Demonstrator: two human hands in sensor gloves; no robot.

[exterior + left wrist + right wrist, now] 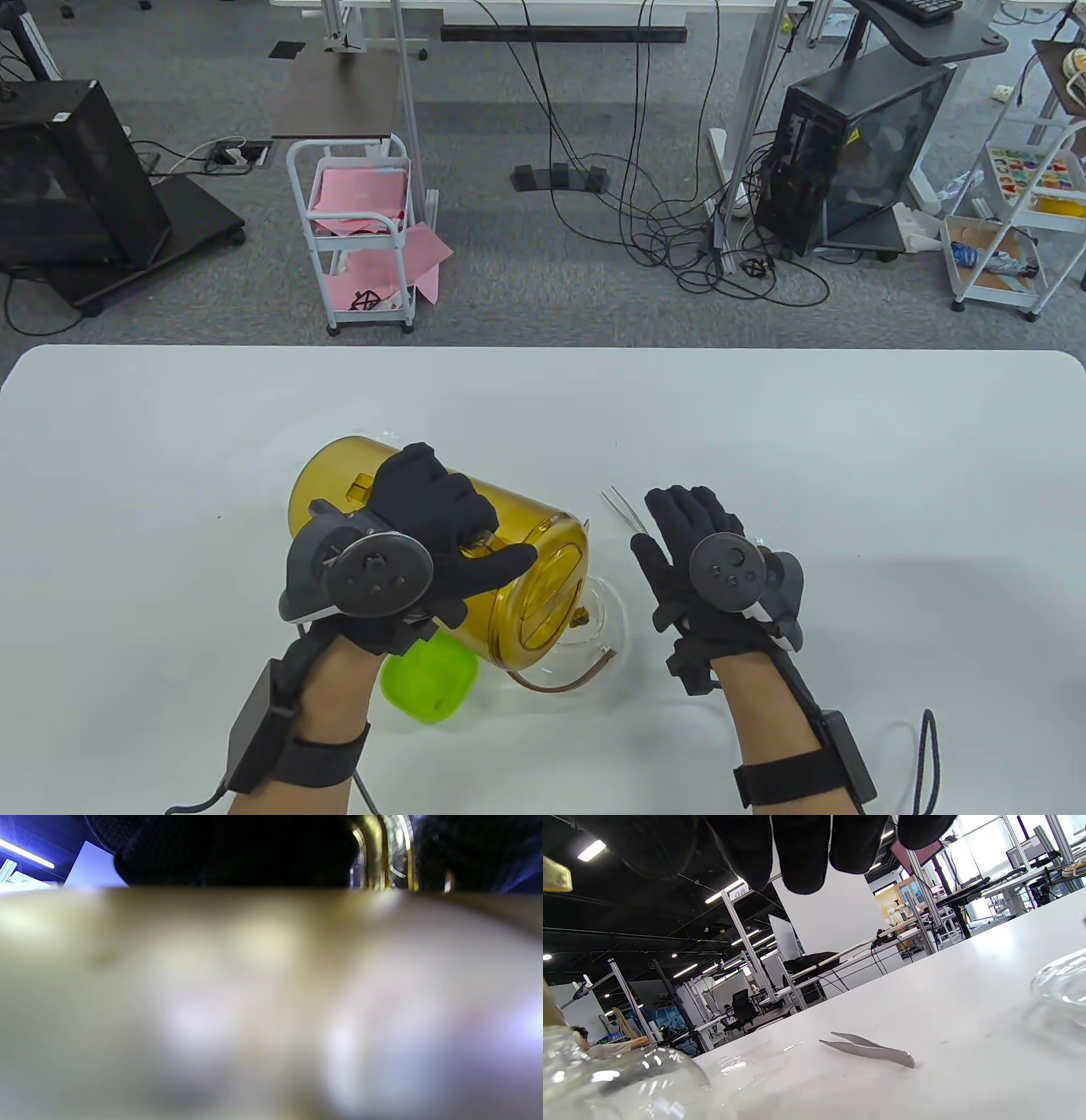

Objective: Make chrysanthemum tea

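Observation:
My left hand (pixel 450 526) grips the handle of an amber see-through pitcher (pixel 509 543), tilted on its side with its lidded mouth over a glass teapot (pixel 612 611). A dried chrysanthemum (pixel 581 616) lies inside the teapot, whose brown handle (pixel 585 673) points toward me. In the left wrist view the blurred pitcher wall (pixel 254 1005) fills the frame, with its handle (pixel 382 853) at the top. My right hand (pixel 683 543) hovers flat and empty to the right of the teapot. Its fingers (pixel 801 853) hang above the metal tweezers (pixel 869 1050).
A green bowl (pixel 428 683) sits under my left wrist, beside the teapot. The tweezers (pixel 622 508) lie just beyond my right fingertips. A clear glass piece (pixel 1062 984), likely the teapot lid, rests on the table to the right. The white table (pixel 848 441) stretches far and right.

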